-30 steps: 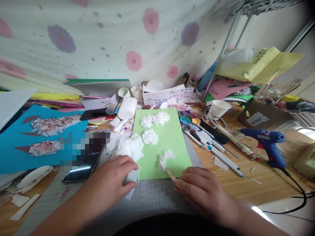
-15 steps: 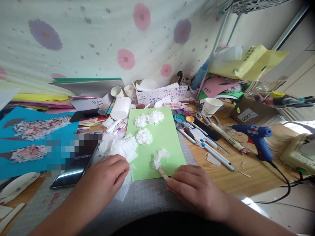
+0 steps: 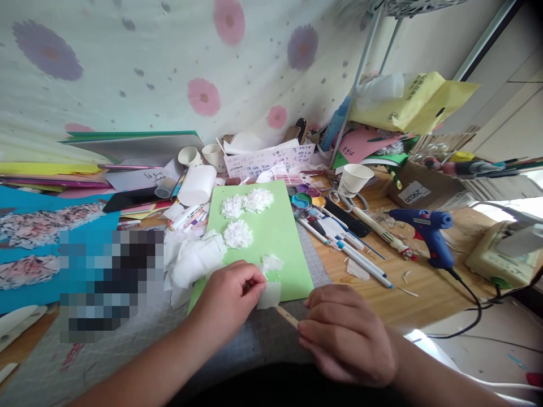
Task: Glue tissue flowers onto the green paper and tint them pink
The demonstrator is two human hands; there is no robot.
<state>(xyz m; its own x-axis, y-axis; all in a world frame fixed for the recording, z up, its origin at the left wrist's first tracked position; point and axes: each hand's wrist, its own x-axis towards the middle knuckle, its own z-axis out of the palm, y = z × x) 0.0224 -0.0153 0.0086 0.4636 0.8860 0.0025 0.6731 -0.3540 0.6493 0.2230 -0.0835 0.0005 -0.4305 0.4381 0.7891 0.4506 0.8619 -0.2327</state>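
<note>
Green paper (image 3: pixel 280 226) lies on a grey cutting mat and bears white crumpled-tissue clusters (image 3: pixel 238 233) at its top and left. Near its lower edge sits a smaller curved patch of tissue (image 3: pixel 271 263). My left hand (image 3: pixel 233 294) pinches a flat white tissue square (image 3: pixel 270 295) over the paper's bottom edge. In my right hand (image 3: pixel 348 333) is a thin wooden stick (image 3: pixel 287 316), its tip touching or very near that square. A pile of loose tissue squares (image 3: pixel 193 260) lies left of the green paper.
Blue paper (image 3: pixel 97 226) with tissue shapes lies left, beside a blurred-out dark object. Pens (image 3: pixel 365 263), paint pots, a paper cup (image 3: pixel 355 178) and a blue glue gun (image 3: pixel 432 232) with its cord are to the right. Paper cups and a white case (image 3: pixel 197 185) stand behind.
My left hand has moved right from beside the tissue pile and now holds a tissue square. The stick in my right hand has drawn back from the tissue patch. The view has shifted slightly.
</note>
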